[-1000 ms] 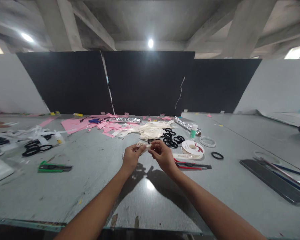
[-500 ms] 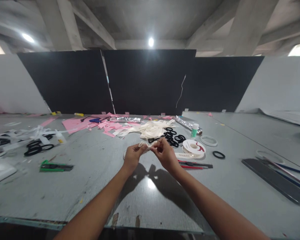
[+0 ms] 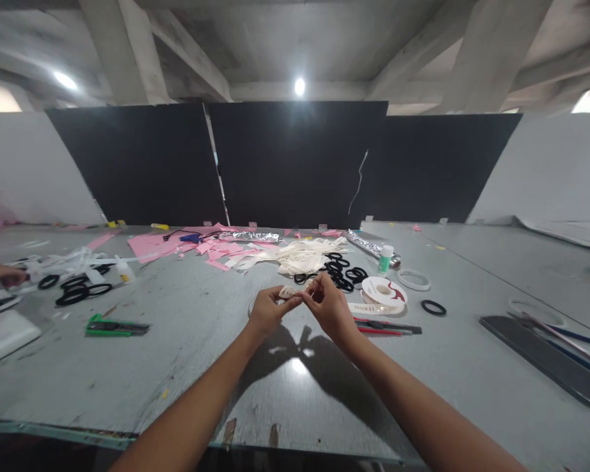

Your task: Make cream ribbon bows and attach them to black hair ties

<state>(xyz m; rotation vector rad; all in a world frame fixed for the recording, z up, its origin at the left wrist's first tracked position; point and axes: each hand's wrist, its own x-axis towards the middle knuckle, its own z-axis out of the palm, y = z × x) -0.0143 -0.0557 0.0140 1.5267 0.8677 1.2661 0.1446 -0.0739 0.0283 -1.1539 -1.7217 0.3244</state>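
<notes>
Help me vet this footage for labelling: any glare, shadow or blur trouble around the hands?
Head view: a ceiling lamp flares, and a bright glare spot shows on the table; same view: dark shadows of the left hand and right hand fall beside it; same view: the cream ribbon between them looks small and soft, its print hard to read.

Right hand [image 3: 332, 309] just left of the white spool [image 3: 372, 287], thumb and fingertips pinched. Left hand [image 3: 265, 316] farther left of the spool, also pinching, tips nearly meeting the right's. Forearms [image 3: 201, 396] converge from the spool's near side.
</notes>
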